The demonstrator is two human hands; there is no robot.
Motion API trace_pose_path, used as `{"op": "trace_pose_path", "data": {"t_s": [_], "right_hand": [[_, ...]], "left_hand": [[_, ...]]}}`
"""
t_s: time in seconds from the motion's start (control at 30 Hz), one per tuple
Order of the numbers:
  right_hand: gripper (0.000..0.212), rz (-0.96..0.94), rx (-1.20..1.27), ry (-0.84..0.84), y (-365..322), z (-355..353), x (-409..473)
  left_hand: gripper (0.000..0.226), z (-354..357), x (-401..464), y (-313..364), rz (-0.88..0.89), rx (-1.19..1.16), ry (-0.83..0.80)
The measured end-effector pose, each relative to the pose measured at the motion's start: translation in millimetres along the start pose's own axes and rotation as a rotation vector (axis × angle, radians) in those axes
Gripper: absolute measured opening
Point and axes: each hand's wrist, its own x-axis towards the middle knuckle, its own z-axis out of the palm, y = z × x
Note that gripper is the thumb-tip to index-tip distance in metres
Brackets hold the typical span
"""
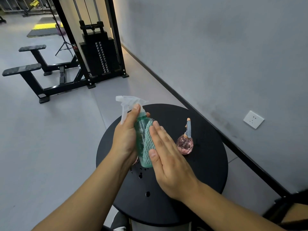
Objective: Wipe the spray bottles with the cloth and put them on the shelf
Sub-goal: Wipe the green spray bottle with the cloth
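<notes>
Wiping's underway, I'd say: left hand (pixel 126 135) grips the green bottle (pixel 141 130) above the surface (pixel 208 164), right hand (pixel 168 157) flat, pressing the cloth (pixel 147 144) on it; pink bottle (pixel 185 145) waits, no shelf in view.

grey floor (pixel 50 130), grey wall (pixel 216 47) with socket (pixel 253 119), black weight machine (pixel 98 55), round black table (pixel 208 164).

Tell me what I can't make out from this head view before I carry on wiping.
- Shelf: not in the head view, so the place for the bottles is unknown.
- Cloth: mostly covered by the right hand; its extent is unclear.
- Green spray bottle: its left side is hidden by the left hand.
- A pink thing behind the left wrist: nearly all hidden.
- Pink spray bottle: its fill level is unreadable.
</notes>
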Motion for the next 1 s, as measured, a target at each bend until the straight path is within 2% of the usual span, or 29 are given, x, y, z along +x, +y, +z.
{"op": "trace_pose_path", "data": {"t_s": [0.07, 0.17, 0.37, 0.63, 0.83, 1.0], "right_hand": [[0.057, 0.01, 0.003, 0.004, 2, -2, 4], [0.057, 0.013, -0.004, 0.032, 4, -4, 9], [0.059, -0.02, -0.061, 0.022, 3, 7, -1], [0.058, 0.008, -0.011, 0.012, 6, -1, 8], [0.058, 0.007, -0.034, -0.008, 5, 5, 2], [0.056, 0.029, 0.032, 0.034, 6, -3, 9]], "left_hand": [[0.069, 3, -5, -5, -0.028, -0.006, -0.024], [0.049, 7, -10, -6, -0.044, 0.004, -0.041], [0.075, -2, -1, 6, -0.003, -0.009, 0.02], [0.076, 3, -9, 0, -0.038, -0.044, -0.015], [0.074, 3, -12, 1, -0.045, -0.033, 0.032], [0.078, 5, -12, -7, -0.044, -0.041, -0.008]]}}
